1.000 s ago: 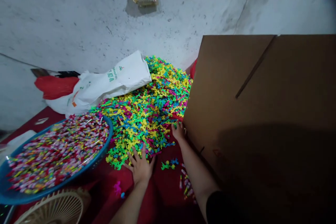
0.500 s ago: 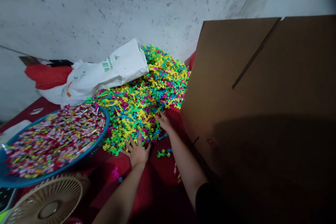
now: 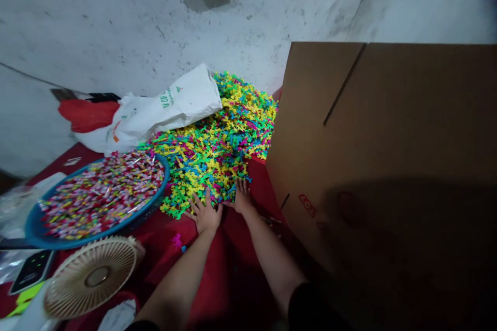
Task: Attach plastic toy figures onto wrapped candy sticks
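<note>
- Okay, head view, the only one: pile of plastic pieces (image 3: 209, 158) fills the middle, heaped back towards 12 o'clock and spreading to 9, on a red cloth (image 3: 221, 274).
- Left hand (image 3: 207, 216), 7 o'clock: palm down, fingers spread wide, at the pile's near edge; nothing seen pinched.
- Right hand (image 3: 243, 200), 6 o'clock: fingers extended and fairly close together, thumb out towards the left hand, also at the near edge; can't tell if anything sits under the palm.
- Handling, my guess: each piece very light, thin-limbed, a bit bendy, hard to break; limbs likely snag, loose ones slide. Best hold is flat palms or a two-handed scoop low at the near edge; pinch singles by the body.
- Counts: hands, two. Pile pieces, far too many to count. Stray pieces at 7–8 o'clock, two: one magenta piece (image 3: 177, 240), one blue piece (image 3: 184, 249).
- One blue basin (image 3: 70, 244), between 8 and 9, its small wrapped items uncountable.
- One white sack (image 3: 194, 95), 9–10; one fan (image 3: 97, 276), 8; one cardboard box (image 3: 388, 114), 3.
</note>
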A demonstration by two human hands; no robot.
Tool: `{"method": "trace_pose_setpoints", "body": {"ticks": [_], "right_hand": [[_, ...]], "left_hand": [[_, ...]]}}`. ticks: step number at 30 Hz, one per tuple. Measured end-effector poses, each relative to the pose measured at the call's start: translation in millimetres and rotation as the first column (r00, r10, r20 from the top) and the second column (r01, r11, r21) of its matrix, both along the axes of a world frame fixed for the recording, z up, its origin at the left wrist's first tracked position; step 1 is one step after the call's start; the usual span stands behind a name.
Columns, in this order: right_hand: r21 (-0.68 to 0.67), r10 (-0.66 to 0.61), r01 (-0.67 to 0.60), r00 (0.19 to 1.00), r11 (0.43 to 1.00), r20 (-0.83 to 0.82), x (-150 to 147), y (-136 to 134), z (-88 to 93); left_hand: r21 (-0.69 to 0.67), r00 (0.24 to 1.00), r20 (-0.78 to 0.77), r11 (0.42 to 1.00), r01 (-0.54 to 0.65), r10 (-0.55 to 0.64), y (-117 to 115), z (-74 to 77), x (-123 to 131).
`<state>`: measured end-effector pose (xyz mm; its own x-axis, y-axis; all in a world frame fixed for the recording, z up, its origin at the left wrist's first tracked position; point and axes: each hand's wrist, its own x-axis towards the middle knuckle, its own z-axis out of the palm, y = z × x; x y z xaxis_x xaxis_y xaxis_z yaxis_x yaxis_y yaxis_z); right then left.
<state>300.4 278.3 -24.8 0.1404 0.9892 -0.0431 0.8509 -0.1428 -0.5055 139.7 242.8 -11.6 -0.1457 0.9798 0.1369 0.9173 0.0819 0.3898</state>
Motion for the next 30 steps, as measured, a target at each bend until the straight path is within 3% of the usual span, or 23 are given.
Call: {"method": "trace_pose_setpoints", "body": {"ticks": [4,9,11,13,16,23,26,30], "right_hand": [[0.108,0.021,-0.018,0.999,0.994,-0.029,-10,-1,4.5],[0.261,-0.107,0.119,0.992,0.958,-0.061,-31,-40,-7.4],[0.296,-0.224,0.245,0.969,0.923,-0.104,-45,-60,-19.2],[0.29,-0.304,0.337,0.94,0.896,-0.153,-59,-77,-32.3],[0.285,-0.292,0.337,0.938,0.897,-0.188,-73,-86,-44.9],[0.309,-0.136,0.205,0.963,0.929,-0.231,-69,-71,-33.9],[0.325,-0.089,0.187,0.952,0.927,-0.294,-57,-72,-26.0],[0.36,-0.098,0.273,0.895,0.892,-0.435,-45,-82,-14.5]], "left_hand": [[0.042,0.999,-0.025,0.998,0.042,-0.041,-21,9.3,-8],[0.135,0.992,-0.05,0.984,0.12,-0.114,-85,11.5,-28],[0.166,0.999,0.001,0.985,0.048,-0.049,-107,6.0,-40],[0.1,0.989,0.1,0.988,-0.119,0.109,-119,-1.8,-51],[-0.027,0.953,0.183,0.97,-0.241,0.241,-112,-10.9,-62],[-0.051,0.947,0.268,0.984,-0.17,0.178,-44,-4.1,-59],[-0.039,0.931,0.32,0.985,-0.171,0.174,-40,11.3,-57],[0.099,0.927,0.373,0.992,-0.078,0.036,-80,54.9,-64]]}}
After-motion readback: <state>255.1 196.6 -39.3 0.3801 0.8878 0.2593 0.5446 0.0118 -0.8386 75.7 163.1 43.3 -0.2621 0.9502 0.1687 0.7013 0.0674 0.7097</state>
